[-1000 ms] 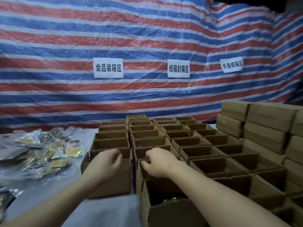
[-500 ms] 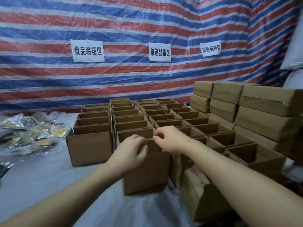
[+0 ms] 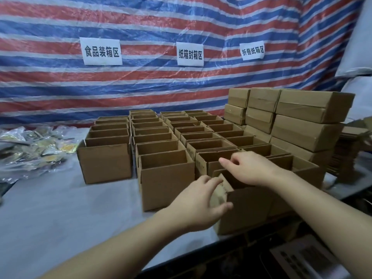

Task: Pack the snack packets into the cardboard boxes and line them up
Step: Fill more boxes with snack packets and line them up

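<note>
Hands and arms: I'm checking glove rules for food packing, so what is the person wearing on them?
Nothing shows on either. The left hand and right hand are bare, with no gloves, rings, watch or bands visible. Both forearms are bare right to the frame's edge; no sleeves are in view.

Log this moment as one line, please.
left hand grips nearest open box flap | right hand over its opening | snack packets untouched

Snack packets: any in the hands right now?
No. The snack packets lie piled at far left; both hands are on a cardboard box.

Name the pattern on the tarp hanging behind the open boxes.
Red, white and blue horizontal stripes on the tarp, clearest in the head view.
</note>
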The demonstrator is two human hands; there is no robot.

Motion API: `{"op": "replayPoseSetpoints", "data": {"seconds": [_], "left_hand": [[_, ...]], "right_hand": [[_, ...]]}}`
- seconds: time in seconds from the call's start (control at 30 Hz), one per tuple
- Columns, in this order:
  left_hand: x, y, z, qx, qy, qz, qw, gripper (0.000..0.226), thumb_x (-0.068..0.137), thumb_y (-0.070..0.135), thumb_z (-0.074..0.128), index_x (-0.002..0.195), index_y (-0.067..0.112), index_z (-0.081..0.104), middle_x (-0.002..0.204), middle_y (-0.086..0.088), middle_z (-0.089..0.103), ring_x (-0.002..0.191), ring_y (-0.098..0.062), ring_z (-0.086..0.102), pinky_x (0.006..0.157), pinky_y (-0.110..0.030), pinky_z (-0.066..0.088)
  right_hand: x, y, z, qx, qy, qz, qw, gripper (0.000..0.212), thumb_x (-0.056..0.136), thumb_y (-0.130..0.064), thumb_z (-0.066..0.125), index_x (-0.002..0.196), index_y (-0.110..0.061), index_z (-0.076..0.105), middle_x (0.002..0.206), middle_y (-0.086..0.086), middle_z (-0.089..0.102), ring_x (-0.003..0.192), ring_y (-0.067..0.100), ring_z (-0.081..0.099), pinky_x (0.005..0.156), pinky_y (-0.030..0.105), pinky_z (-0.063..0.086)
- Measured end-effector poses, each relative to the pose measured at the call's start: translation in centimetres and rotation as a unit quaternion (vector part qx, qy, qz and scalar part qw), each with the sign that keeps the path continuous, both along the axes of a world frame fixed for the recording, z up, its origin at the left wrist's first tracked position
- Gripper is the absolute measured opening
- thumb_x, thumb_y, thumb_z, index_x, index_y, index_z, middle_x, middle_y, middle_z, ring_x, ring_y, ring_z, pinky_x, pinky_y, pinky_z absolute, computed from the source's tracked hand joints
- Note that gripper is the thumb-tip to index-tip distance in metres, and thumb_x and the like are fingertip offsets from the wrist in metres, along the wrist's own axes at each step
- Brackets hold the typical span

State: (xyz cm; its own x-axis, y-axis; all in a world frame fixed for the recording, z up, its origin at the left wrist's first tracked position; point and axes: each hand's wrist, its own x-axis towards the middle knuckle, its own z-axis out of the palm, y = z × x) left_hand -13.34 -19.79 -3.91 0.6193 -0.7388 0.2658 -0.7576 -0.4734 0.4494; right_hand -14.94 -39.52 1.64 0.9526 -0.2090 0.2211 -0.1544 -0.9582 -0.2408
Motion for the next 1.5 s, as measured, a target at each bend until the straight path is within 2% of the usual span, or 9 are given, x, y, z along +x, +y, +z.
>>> {"op": "replayPoseSetpoints", "data": {"seconds": [0.13, 0.23, 0.67, 0.77, 0.9, 1.0, 1.17, 1.3, 1.5], "left_hand": [[-0.2, -2.6, -2.0, 0.062, 0.013, 0.011, 0.998, 0.105, 0.079, 0.063, 0.068, 0.154, 0.040, -0.002, 0.164, 0.003, 0.006, 0.147, -0.024, 0.023, 0.115, -0.037, 0.029], [0.3, -3.4, -3.6, 0.028, 0.111, 0.037, 0.993, 0.115, 0.077, 0.054, 0.076, 0.155, 0.037, -0.007, 0.165, 0.008, -0.007, 0.150, -0.020, 0.018, 0.119, -0.038, 0.028], [1.5, 16.3, -4.7, -0.099, 0.138, 0.116, 0.979, 0.093, 0.075, 0.053, 0.074, 0.137, 0.072, 0.008, 0.150, 0.037, 0.002, 0.134, 0.024, 0.000, 0.106, -0.005, 0.012], [1.3, 21.6, -4.0, -0.130, 0.119, 0.155, 0.972, 0.066, 0.073, 0.045, 0.075, 0.125, 0.061, 0.037, 0.137, 0.042, 0.023, 0.122, 0.036, 0.018, 0.096, 0.009, 0.018], [1.5, 27.4, -3.8, -0.143, 0.135, 0.225, 0.954, 0.066, 0.068, 0.042, 0.079, 0.123, 0.049, 0.042, 0.122, 0.025, 0.054, 0.112, 0.006, 0.054, 0.097, -0.022, 0.047], [1.9, 30.5, -3.7, -0.151, 0.147, 0.247, 0.946, 0.073, 0.062, 0.049, 0.083, 0.118, 0.057, 0.037, 0.108, 0.025, 0.061, 0.101, 0.004, 0.061, 0.081, -0.022, 0.053], [3.4, 32.6, -3.9, -0.190, 0.158, 0.267, 0.931, 0.079, 0.055, 0.058, 0.085, 0.114, 0.062, 0.033, 0.118, 0.016, 0.058, 0.104, 0.002, 0.061, 0.086, -0.023, 0.054], [4.3, 33.0, -4.4, -0.211, 0.165, 0.264, 0.927, 0.082, 0.053, 0.057, 0.086, 0.113, 0.063, 0.031, 0.119, 0.015, 0.057, 0.102, 0.000, 0.064, 0.086, -0.027, 0.056], [4.8, 33.3, -4.5, -0.204, 0.185, 0.243, 0.930, 0.083, 0.056, 0.062, 0.084, 0.113, 0.065, 0.024, 0.124, 0.019, 0.049, 0.102, 0.001, 0.062, 0.079, -0.020, 0.055]], "right_hand": [[-2.4, -0.8, -2.9, 0.010, 0.096, 0.017, 0.995, 0.063, 0.095, -0.075, 0.023, 0.102, -0.032, 0.069, 0.099, -0.012, 0.068, 0.089, 0.006, 0.062, 0.072, 0.026, 0.049], [-3.1, 0.1, -4.2, -0.017, 0.060, 0.050, 0.997, 0.048, 0.102, -0.062, 0.028, 0.088, -0.034, 0.065, 0.081, -0.008, 0.067, 0.074, 0.004, 0.062, 0.062, 0.020, 0.041], [-1.5, 19.2, -3.3, 0.060, 0.112, 0.258, 0.958, 0.043, 0.102, -0.056, 0.039, 0.084, -0.028, 0.066, 0.075, -0.009, 0.067, 0.070, 0.003, 0.063, 0.066, 0.024, 0.048], [-0.7, 24.9, -2.9, 0.043, 0.114, 0.313, 0.942, 0.038, 0.104, -0.049, 0.041, 0.092, -0.024, 0.067, 0.084, -0.005, 0.067, 0.078, 0.011, 0.064, 0.076, 0.036, 0.055], [0.5, 29.7, -2.0, 0.097, 0.118, 0.362, 0.920, 0.033, 0.104, -0.045, 0.042, 0.092, -0.025, 0.066, 0.085, -0.004, 0.066, 0.078, 0.011, 0.062, 0.069, 0.033, 0.052], [2.5, 31.1, -1.4, 0.117, 0.067, 0.345, 0.929, 0.029, 0.102, -0.049, 0.044, 0.090, -0.030, 0.063, 0.087, -0.010, 0.062, 0.079, 0.006, 0.061, 0.064, 0.025, 0.049], [8.3, 29.5, -2.4, -0.050, -0.017, 0.235, 0.971, 0.049, 0.100, -0.055, 0.045, 0.143, -0.032, 0.048, 0.142, -0.007, 0.051, 0.130, 0.015, 0.048, 0.108, 0.038, 0.041], [10.6, 29.1, -4.5, 0.097, 0.132, 0.233, 0.958, 0.055, 0.102, -0.051, 0.045, 0.152, -0.033, 0.033, 0.150, -0.005, 0.040, 0.114, 0.010, 0.049, 0.083, 0.021, 0.043], [11.3, 29.3, -4.4, 0.046, 0.144, 0.227, 0.962, 0.056, 0.099, -0.058, 0.043, 0.149, -0.031, 0.035, 0.142, -0.004, 0.046, 0.107, 0.008, 0.055, 0.080, 0.023, 0.048]]}}
